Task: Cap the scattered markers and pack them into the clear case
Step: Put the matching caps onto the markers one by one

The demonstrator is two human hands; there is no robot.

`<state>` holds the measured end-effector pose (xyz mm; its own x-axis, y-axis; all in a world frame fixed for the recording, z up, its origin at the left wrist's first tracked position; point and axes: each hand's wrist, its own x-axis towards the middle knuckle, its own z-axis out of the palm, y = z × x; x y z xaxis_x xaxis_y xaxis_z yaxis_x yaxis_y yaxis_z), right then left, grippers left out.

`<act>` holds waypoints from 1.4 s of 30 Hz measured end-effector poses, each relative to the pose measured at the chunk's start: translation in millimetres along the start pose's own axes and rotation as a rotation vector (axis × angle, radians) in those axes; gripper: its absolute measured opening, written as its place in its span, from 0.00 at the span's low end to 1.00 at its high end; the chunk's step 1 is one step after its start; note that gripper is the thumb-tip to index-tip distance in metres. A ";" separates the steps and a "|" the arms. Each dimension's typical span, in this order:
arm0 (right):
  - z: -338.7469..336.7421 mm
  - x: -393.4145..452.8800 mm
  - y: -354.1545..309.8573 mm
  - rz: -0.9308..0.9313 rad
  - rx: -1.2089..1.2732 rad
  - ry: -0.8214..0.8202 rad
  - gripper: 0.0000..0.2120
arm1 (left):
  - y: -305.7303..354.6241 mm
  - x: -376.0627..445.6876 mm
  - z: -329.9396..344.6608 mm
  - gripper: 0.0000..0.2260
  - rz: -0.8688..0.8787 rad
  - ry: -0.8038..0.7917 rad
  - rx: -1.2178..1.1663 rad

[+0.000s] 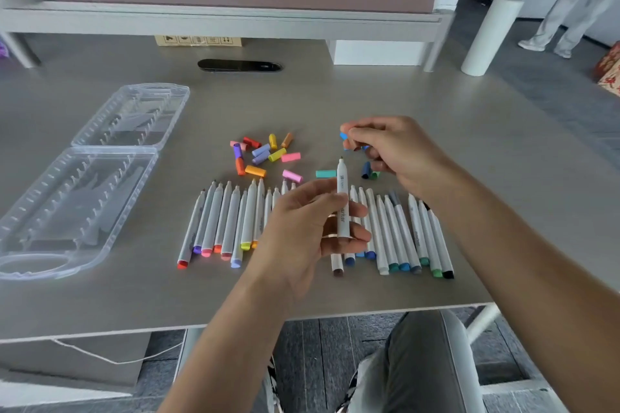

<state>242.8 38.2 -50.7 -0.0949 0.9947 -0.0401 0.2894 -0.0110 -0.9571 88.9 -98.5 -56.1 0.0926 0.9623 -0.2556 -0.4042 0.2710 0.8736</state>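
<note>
Left hand (302,225) at frame centre pinching an uncapped marker (342,201) upright — tip toward the top, right hand (399,151) upper right pinching a blue cap (343,136), marker row (235,221) lying lengthwise on the tabletop (469,104), clear case (84,174) open at left.

Counts on the grey surface (335,94)

One clear case (84,178), opened into two halves. Roughly two dozen uncapped markers lie in a row (231,221) (the middle ones are hidden behind the hands, so no exact tally), plus one marker (342,198) held upright. About fifteen loose caps (265,154) lie scattered; one blue cap (343,136) is pinched in fingers.
</note>
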 end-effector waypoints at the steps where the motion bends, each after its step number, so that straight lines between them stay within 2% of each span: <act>1: -3.7 -7.3 -2.1 0.070 0.110 -0.024 0.07 | -1.1 -0.6 2.3 0.08 -0.001 -0.013 0.008; 3: -10.6 -18.7 -3.2 0.151 0.276 -0.053 0.10 | -3.6 -2.7 7.7 0.09 -0.005 -0.048 0.020; 5: -15.5 -27.8 -2.0 0.172 0.313 -0.053 0.11 | -6.7 -5.1 12.8 0.09 -0.007 -0.070 0.039; 11: -30.1 -50.3 6.0 0.161 0.238 -0.033 0.06 | -15.4 -10.4 22.8 0.09 -0.014 -0.058 0.061; 15: -37.0 -64.6 7.5 0.149 0.208 -0.048 0.07 | -18.4 -13.3 27.2 0.08 -0.036 -0.069 0.081; 22: -47.8 -80.4 11.0 0.141 0.279 -0.001 0.06 | -25.2 -20.3 34.1 0.09 -0.036 -0.092 0.110; 27: -58.3 -87.7 13.2 0.104 0.286 0.111 0.05 | -28.2 -21.6 40.6 0.10 -0.040 -0.112 0.138; 32: -67.4 -99.0 13.9 0.082 0.250 0.033 0.05 | -30.6 -22.9 49.0 0.09 -0.057 -0.151 0.184; 42: -82.4 -109.8 18.9 0.014 0.232 0.082 0.03 | -38.3 -22.6 62.5 0.09 -0.030 -0.138 0.226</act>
<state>337.1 -62.8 -40.7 -0.0116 0.9992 -0.0393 0.0632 -0.0385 -0.9973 159.1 -129.2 -57.9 0.2313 0.9435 -0.2375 -0.1876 0.2827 0.9407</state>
